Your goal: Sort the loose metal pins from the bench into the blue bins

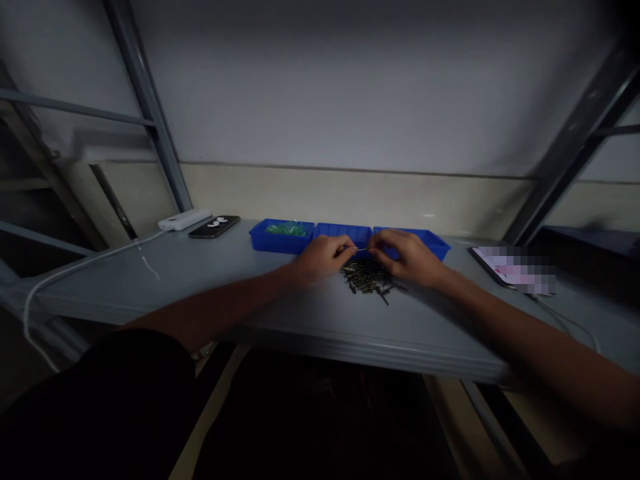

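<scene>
Left hand [327,257]: fingers are pinching narrowly on one end of a slender metal piece [363,249].

Right hand [406,255]: fingers are pinching the other end, the gap between them being similarly narrow. The piece is spanning the two grips near the pile's far edge; in this dim light, it may be one part or two meeting. Opposed fingertip grips are presumably serving its small size.

Pile of metal pins [367,277]: lying loose on the worktop [300,313] beneath the hands, seemingly for short reaches.

Blue trays, three, standing in a row behind: left tray [273,244], holding green pieces [287,229], probably keeping them apart from the pins; middle tray [343,231]; right tray [440,245], partly hiding behind the right hand.

Left side: dark phone [215,230] carrying white earbuds [217,222]; white box [185,220] lying beside it, with a white cable [111,248] trailing off.

Right side: second phone [515,270], its screen showing blocked-out pixels.

Markings: no brand, label or writing is reading legibly.
</scene>
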The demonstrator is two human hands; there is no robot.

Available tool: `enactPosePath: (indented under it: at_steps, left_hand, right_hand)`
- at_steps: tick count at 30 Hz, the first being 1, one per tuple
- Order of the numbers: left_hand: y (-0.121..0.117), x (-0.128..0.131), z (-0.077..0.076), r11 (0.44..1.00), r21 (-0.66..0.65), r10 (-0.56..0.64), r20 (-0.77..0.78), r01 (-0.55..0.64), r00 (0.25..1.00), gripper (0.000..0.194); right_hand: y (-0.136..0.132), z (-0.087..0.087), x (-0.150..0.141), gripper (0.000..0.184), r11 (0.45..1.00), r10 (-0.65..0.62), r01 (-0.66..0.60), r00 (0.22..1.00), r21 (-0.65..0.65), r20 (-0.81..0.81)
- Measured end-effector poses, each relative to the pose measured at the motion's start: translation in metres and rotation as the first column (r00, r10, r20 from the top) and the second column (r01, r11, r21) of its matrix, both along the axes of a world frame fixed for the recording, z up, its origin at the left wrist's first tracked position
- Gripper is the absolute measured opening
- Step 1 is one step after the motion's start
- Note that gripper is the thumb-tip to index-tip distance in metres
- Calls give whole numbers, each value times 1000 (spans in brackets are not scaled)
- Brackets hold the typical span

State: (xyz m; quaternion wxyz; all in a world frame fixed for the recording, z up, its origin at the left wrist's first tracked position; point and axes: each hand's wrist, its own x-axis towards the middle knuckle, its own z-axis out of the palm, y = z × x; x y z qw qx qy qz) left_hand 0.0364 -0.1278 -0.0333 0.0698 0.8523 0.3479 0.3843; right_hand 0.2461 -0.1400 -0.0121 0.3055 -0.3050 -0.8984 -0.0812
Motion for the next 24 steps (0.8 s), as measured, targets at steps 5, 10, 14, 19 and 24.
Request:
enactPosePath:
  at_steps: [5, 10, 14, 19, 24]
  left_hand:
    - [0, 0, 0, 1000, -2, -5, -6, 5, 1000, 20]
    - [0, 0, 0, 1000, 6, -19, 3, 19, 1000, 19]
    - [-1, 0, 0, 998, 11, -56, 41, 55, 998, 12]
    - [-1, 1, 1, 998, 27, -55, 41, 54, 998, 8]
    - [1, 0, 0, 999, 38, -17, 38, 16, 999, 10]
  right_hand:
    - [1, -1, 0, 16, 998, -53, 54, 999, -26, 9]
    - [3, -2, 1, 21, 995, -93, 94, 996, -32, 14]
    - [2, -2, 0, 30, 989, -146, 146, 989, -22, 11]
    - [-2, -1, -2, 29, 990, -127, 126, 992, -61, 0]
    - [-5, 0, -2, 24, 993, -85, 84, 996, -82, -16]
